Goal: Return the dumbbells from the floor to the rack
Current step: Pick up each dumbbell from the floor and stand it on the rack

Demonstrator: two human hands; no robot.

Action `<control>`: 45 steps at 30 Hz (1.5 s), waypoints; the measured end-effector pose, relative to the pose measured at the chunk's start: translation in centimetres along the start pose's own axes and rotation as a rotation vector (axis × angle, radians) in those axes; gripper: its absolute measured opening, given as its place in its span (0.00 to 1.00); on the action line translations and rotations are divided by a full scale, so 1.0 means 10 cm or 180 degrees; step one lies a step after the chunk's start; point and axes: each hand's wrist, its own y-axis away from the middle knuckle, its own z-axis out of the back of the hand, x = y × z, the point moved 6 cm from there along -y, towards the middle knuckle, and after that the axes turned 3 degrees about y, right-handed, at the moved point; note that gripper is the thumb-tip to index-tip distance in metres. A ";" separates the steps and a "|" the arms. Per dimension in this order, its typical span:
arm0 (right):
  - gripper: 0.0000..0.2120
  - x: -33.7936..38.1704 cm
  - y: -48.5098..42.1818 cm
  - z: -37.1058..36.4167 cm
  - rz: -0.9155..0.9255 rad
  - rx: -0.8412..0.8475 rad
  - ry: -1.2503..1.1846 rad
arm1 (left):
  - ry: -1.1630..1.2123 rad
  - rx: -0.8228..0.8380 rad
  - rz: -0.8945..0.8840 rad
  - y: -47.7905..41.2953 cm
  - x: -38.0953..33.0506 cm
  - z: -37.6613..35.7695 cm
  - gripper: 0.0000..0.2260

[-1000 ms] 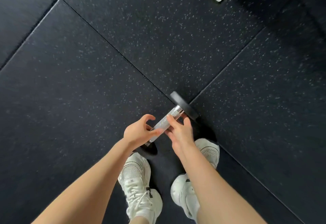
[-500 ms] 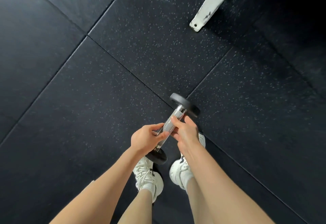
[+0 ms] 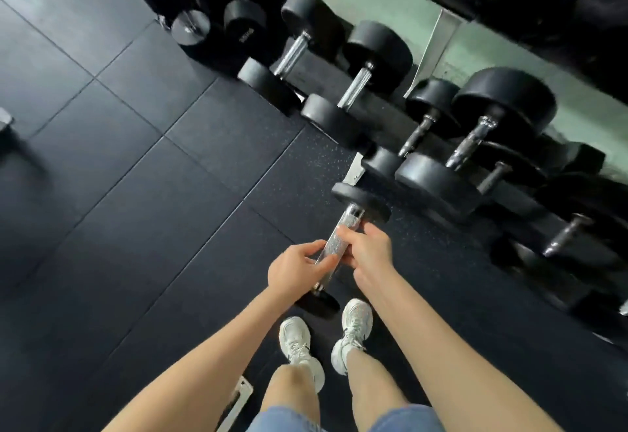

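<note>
- We see a dumbbell (image 3: 341, 239): knurled steel bar, flat black round plates, held above the speckled rubber floor (image 3: 170, 193), near the rack (image 3: 441, 173).
- Left hand (image 3: 294, 270) and right hand (image 3: 367, 250): each grip closed around the bar.

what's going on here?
A person is carrying a small dumbbell with black round end plates and a knurled chrome handle, gripping the handle with both bare hands: left hand nearer the body, right hand further along. It is off the dark speckled rubber floor, above the white sneakers. Its far end points toward the low rack of larger black dumbbells just ahead. It isn't racked yet.
</note>
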 end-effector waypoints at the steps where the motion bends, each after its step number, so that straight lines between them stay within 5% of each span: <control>1: 0.29 0.21 0.17 -0.02 0.0098 0.0023 0.0026 | 0.0052 -0.0072 -0.0049 0.12 -0.19 0.13 0.14; 8: 0.16 1.49 0.78 -0.29 0.0645 0.0120 0.0158 | 0.0175 -0.0536 -0.0495 0.45 -1.20 0.89 0.14; 17: 0.15 2.90 0.67 -1.18 0.1095 0.0010 0.0064 | 0.0218 -0.0734 -0.0868 -0.30 -2.07 2.09 0.16; 20: 0.11 3.34 0.53 -1.53 0.1163 -0.0188 0.0004 | 0.0136 -0.0612 -0.0999 -0.63 -2.36 2.56 0.04; 23: 0.06 3.72 0.44 -1.86 0.1153 -0.0318 -0.0087 | 0.0017 -0.0468 -0.1079 -0.97 -2.60 2.97 0.04; 27: 0.07 4.16 0.30 -2.19 0.1197 -0.0415 -0.0361 | -0.0207 -0.0380 -0.1215 -1.45 -2.94 3.42 0.18; 45: 0.10 5.84 -1.00 -2.29 0.0955 -0.0617 -0.0418 | -0.0092 -0.0077 -0.1169 -3.14 -4.39 3.59 0.21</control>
